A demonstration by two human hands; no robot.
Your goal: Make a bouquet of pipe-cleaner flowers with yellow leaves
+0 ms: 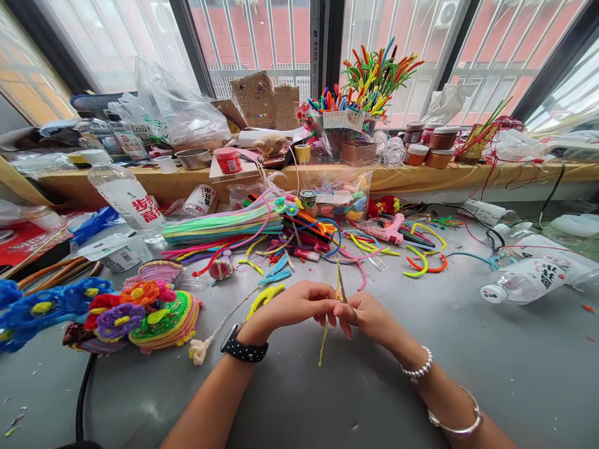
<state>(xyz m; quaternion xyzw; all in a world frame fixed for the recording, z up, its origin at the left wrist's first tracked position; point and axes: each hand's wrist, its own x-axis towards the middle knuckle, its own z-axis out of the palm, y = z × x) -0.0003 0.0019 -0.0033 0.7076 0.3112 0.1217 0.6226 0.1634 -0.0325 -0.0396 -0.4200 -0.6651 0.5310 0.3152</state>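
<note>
My left hand (302, 304), with a dark watch on its wrist, pinches a thin yellow pipe cleaner (322, 347). One end of it hangs below my fingers, and the other points up. Close against it, my right hand (374, 318) is closed on a small pair of scissors (344, 292), blades upward and a handle loop around the fingers. Whether the blades touch the stem I cannot tell. Left of my hands lie a bent bright-yellow pipe cleaner (263, 299) and a pale fuzzy piece on a thin stem (199, 350).
A bundle of pastel pipe cleaners (224, 221) lies behind my hands, near a pink glue gun (390, 229). Colourful pipe-cleaner flowers (121, 318) stand at the left. Plastic bottles (528, 280) lie at the right; jars (440, 146) line the windowsill.
</note>
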